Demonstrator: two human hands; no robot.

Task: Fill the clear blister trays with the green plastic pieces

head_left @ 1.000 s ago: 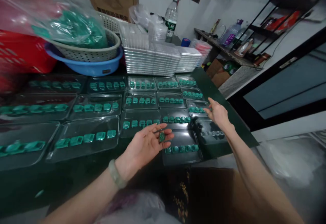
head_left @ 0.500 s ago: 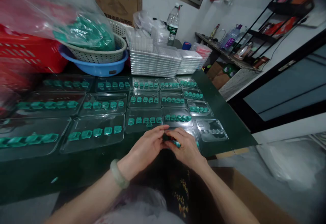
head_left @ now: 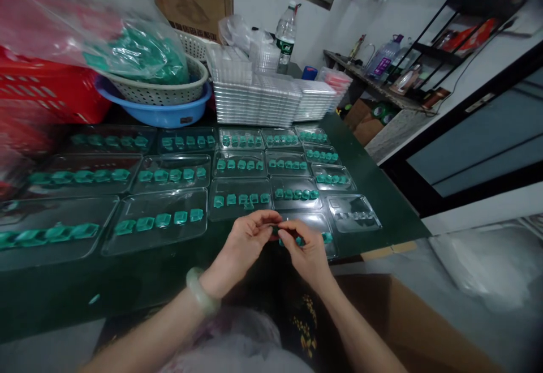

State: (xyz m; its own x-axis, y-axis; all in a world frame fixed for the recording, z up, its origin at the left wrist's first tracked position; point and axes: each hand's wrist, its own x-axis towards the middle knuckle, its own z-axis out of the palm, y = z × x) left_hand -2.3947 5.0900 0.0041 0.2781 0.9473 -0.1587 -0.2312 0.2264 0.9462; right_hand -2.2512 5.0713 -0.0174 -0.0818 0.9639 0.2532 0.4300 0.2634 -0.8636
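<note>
My left hand [head_left: 248,243] and my right hand [head_left: 307,248] meet above the table's front edge. Between their fingertips is a small dark green piece [head_left: 275,230], pinched from both sides and mostly covered by fingers. Just behind my right hand lies a clear tray [head_left: 311,220] with green pieces [head_left: 326,238] in it, partly hidden. To its right, another clear tray [head_left: 354,223] holds small clear pieces. Further left, a clear tray [head_left: 237,212] carries a row of green pieces, with one piece out of line below them.
Several more clear trays with green rows cover the dark green table [head_left: 169,282]. Behind them stand stacked clear trays [head_left: 254,104], a blue basin [head_left: 165,114] and a red basket [head_left: 51,87]. A small light piece [head_left: 94,299] lies at the front left.
My fingers have closed into pinches around the small piece, and my right hand has tilted more upright. More of the tray behind my right hand shows.
</note>
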